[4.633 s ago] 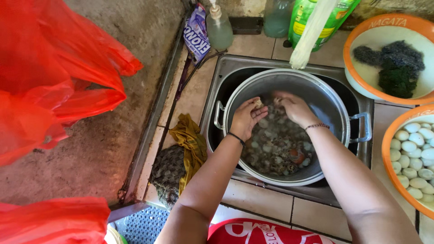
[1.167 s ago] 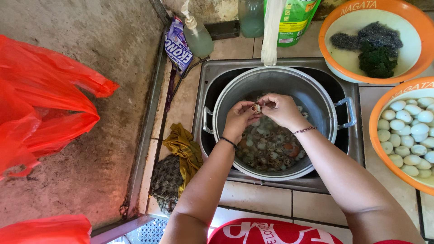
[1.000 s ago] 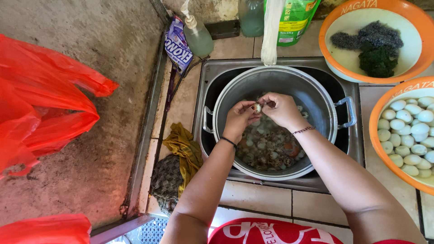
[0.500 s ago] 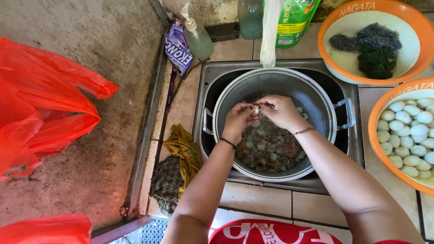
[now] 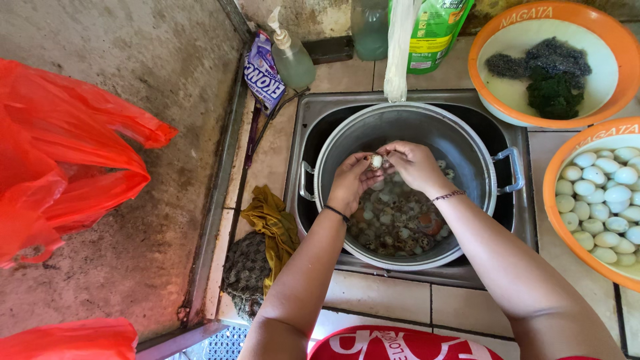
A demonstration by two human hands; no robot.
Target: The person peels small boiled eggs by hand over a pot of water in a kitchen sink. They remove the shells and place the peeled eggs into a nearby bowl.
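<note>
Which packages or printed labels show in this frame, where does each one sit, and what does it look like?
Sachet: blue and purple, crumpled, left of the sink against the wall.
Pump bottle: clear with pale green liquid, white pump, beside the sachet.
Refill pouch: green and yellow, behind the pot.
Clear bottle: greenish, left of the pouch.
Two orange basins: white lettering on the rims, right side.

1. I see the small egg (image 5: 377, 161) only in part, because the fingertips of both hands cover most of it.
2. The orange bowl of peeled eggs (image 5: 559, 220) is cut by the right edge.
3. The green bottle (image 5: 437, 33) loses its top at the upper edge.
4. The things in the pot's water (image 5: 399, 223) are too small to tell.
</note>
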